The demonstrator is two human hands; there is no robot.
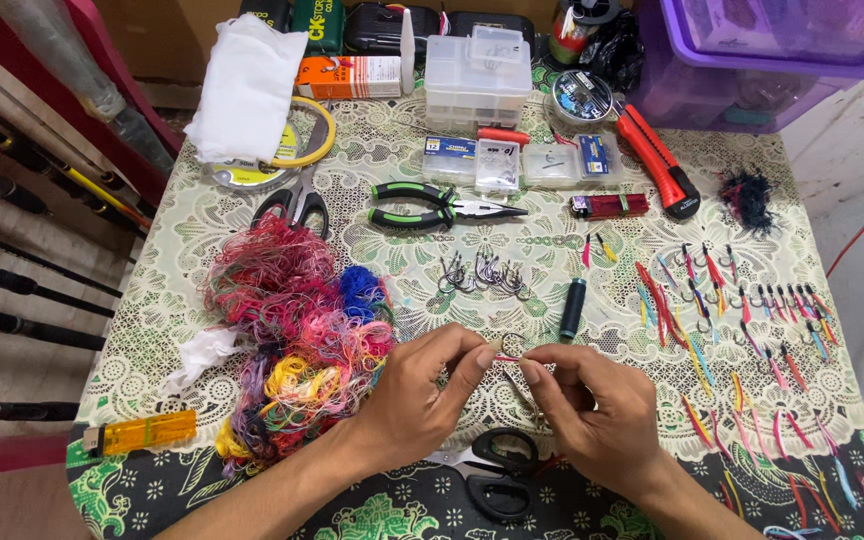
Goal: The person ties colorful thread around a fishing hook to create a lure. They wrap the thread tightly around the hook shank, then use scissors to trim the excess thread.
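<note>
My left hand (422, 395) and my right hand (597, 405) meet over the middle of the table and pinch a small fishing hook with red thread (508, 352) between thumbs and forefingers. A pile of bare hooks (484, 274) lies just beyond them. A dark thread spool (573, 308) stands to the right of that pile. Black-handled scissors (492, 472) lie under my wrists. A tangle of coloured threads (297, 335) sits to the left of my left hand. Rows of finished hooks with coloured tails (742, 320) cover the right side.
A lace-patterned cloth (162, 330) covers the table. Green-handled pliers (432, 205), a second pair of scissors (294, 205), a red utility knife (657, 160), small clear boxes (477, 80), a white cloth (247, 85), an orange lighter (142, 432) and a purple bin (752, 60) lie around. Fishing rods (22, 240) lean at left.
</note>
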